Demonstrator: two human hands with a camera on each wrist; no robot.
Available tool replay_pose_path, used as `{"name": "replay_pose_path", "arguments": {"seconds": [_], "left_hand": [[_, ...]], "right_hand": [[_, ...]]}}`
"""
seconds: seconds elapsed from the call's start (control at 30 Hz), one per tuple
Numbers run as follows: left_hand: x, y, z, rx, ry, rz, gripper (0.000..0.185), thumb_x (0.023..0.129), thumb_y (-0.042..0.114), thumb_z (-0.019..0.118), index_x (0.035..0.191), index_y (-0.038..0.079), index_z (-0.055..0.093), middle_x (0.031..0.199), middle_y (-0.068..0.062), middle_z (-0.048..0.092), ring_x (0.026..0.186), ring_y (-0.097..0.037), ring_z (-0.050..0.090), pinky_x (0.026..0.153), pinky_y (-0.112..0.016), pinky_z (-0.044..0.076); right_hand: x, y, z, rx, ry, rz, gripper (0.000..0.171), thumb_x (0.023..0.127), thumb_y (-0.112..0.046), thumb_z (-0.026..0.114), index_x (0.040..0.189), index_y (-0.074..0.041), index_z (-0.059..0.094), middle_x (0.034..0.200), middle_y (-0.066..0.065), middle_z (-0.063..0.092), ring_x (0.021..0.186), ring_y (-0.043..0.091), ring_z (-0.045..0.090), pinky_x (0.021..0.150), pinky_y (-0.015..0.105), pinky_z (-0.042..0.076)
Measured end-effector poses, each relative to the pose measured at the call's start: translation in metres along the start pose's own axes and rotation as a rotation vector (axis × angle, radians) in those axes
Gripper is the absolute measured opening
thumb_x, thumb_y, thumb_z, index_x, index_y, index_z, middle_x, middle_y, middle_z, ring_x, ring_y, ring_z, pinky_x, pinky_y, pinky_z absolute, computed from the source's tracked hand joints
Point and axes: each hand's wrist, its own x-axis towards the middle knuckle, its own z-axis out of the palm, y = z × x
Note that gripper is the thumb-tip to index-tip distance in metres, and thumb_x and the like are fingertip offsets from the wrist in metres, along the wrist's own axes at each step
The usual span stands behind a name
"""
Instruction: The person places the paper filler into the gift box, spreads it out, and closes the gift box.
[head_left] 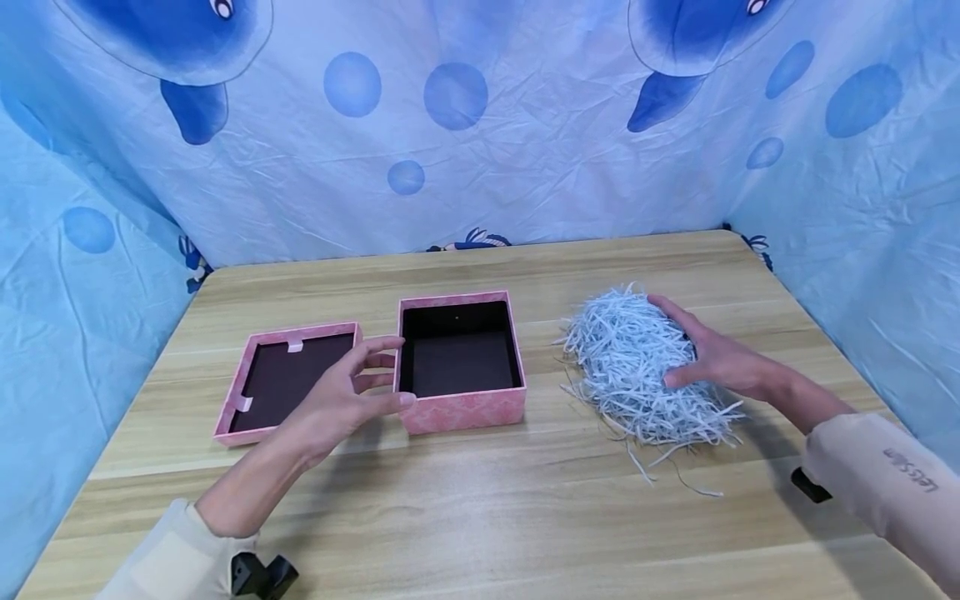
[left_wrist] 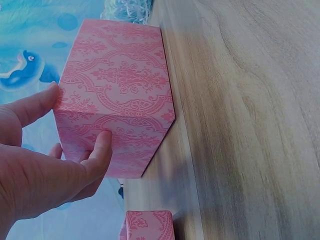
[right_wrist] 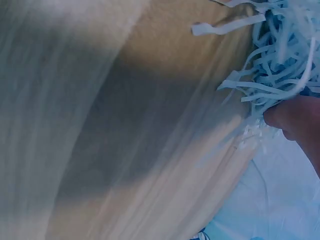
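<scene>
Head view: on the wooden surface (head_left: 465, 500), the left hand (head_left: 341, 398) grips the near left corner of the open pink box (head_left: 460, 360), whose lid (head_left: 285, 381) lies just left (inside up); the right hand (head_left: 716, 354), fingers spread, rests on shredded paper (head_left: 637, 367) to the right. Left wrist view: thumb and fingers (left_wrist: 100, 152) pinch the box corner. Right wrist view: a fingertip (right_wrist: 295, 117) touches paper strips.
</scene>
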Motion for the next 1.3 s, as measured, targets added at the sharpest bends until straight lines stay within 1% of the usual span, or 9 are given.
{"name": "replay_pose_path", "arguments": {"seconds": [0.2, 0.27, 0.37, 0.6, 0.77, 0.93, 1.13, 1.23, 1.3], "left_hand": [[0.000, -0.001, 0.000, 0.002, -0.003, 0.006, 0.077, 0.080, 0.023, 0.080, 0.144, 0.023, 0.038, 0.141, -0.016, 0.040, 0.130, -0.033, 0.042, 0.095, -0.042, 0.048], [0.000, -0.001, -0.001, 0.001, -0.005, 0.008, 0.077, 0.080, 0.022, 0.080, 0.144, 0.022, 0.038, 0.141, -0.016, 0.039, 0.130, -0.033, 0.043, 0.094, -0.040, 0.048], [0.000, -0.001, -0.001, -0.001, -0.008, 0.015, 0.077, 0.080, 0.021, 0.079, 0.144, 0.020, 0.038, 0.141, -0.017, 0.039, 0.130, -0.034, 0.043, 0.093, -0.039, 0.049], [0.000, -0.001, 0.000, 0.003, 0.002, 0.006, 0.077, 0.079, 0.022, 0.081, 0.144, 0.023, 0.039, 0.141, -0.015, 0.040, 0.129, -0.033, 0.044, 0.093, -0.041, 0.049], [0.001, -0.001, 0.000, 0.005, 0.001, 0.005, 0.078, 0.079, 0.022, 0.081, 0.144, 0.023, 0.038, 0.141, -0.015, 0.040, 0.129, -0.033, 0.044, 0.093, -0.042, 0.049], [0.001, -0.001, -0.001, 0.003, -0.004, 0.010, 0.077, 0.079, 0.022, 0.080, 0.144, 0.023, 0.038, 0.141, -0.016, 0.040, 0.128, -0.033, 0.045, 0.091, -0.039, 0.050], [0.001, -0.002, -0.001, -0.002, -0.007, 0.010, 0.077, 0.080, 0.022, 0.080, 0.144, 0.023, 0.039, 0.141, -0.016, 0.039, 0.128, -0.034, 0.044, 0.091, -0.039, 0.050], [0.001, -0.001, -0.001, 0.001, -0.005, 0.007, 0.077, 0.079, 0.022, 0.080, 0.144, 0.023, 0.039, 0.141, -0.016, 0.039, 0.128, -0.033, 0.044, 0.091, -0.039, 0.050], [0.001, -0.001, -0.001, 0.004, -0.004, 0.006, 0.077, 0.079, 0.022, 0.080, 0.144, 0.023, 0.039, 0.141, -0.016, 0.039, 0.128, -0.033, 0.044, 0.092, -0.040, 0.050]], "right_hand": [[0.001, 0.000, 0.009, -0.077, 0.012, 0.038, 0.112, 0.075, -0.017, 0.082, 0.155, -0.028, 0.005, 0.158, 0.020, -0.002, 0.140, 0.052, 0.001, 0.097, 0.078, 0.013], [0.002, 0.000, 0.010, -0.108, 0.016, 0.055, 0.112, 0.075, -0.021, 0.082, 0.155, -0.024, 0.005, 0.157, 0.023, 0.001, 0.139, 0.054, 0.003, 0.098, 0.077, 0.013], [0.004, 0.001, 0.010, -0.119, 0.017, 0.070, 0.110, 0.075, -0.020, 0.082, 0.155, -0.017, 0.007, 0.157, 0.026, 0.003, 0.139, 0.055, 0.005, 0.100, 0.075, 0.014], [0.007, 0.001, 0.012, -0.131, 0.025, 0.113, 0.093, 0.079, 0.000, 0.071, 0.153, -0.006, 0.014, 0.155, 0.028, 0.010, 0.139, 0.053, 0.011, 0.104, 0.070, 0.015], [0.008, -0.001, 0.013, -0.116, 0.035, 0.133, 0.089, 0.080, 0.001, 0.069, 0.152, -0.002, 0.016, 0.155, 0.029, 0.012, 0.139, 0.052, 0.011, 0.107, 0.068, 0.013], [0.007, -0.004, 0.014, -0.067, 0.054, 0.134, 0.090, 0.079, 0.006, 0.067, 0.152, -0.001, 0.015, 0.155, 0.029, 0.012, 0.140, 0.051, 0.009, 0.108, 0.067, 0.012], [0.004, -0.012, 0.014, 0.101, 0.044, 0.119, 0.094, 0.077, 0.012, 0.058, 0.153, -0.002, 0.005, 0.156, 0.028, 0.007, 0.140, 0.050, 0.011, 0.109, 0.063, 0.015], [0.004, -0.019, 0.012, 0.163, 0.046, 0.134, 0.097, 0.076, 0.014, 0.058, 0.153, -0.003, 0.002, 0.157, 0.026, 0.003, 0.141, 0.048, 0.008, 0.111, 0.060, 0.013], [0.004, -0.023, 0.010, 0.190, 0.049, 0.136, 0.098, 0.076, 0.014, 0.059, 0.154, -0.004, 0.002, 0.158, 0.024, 0.004, 0.142, 0.046, 0.010, 0.113, 0.050, 0.021]]}}
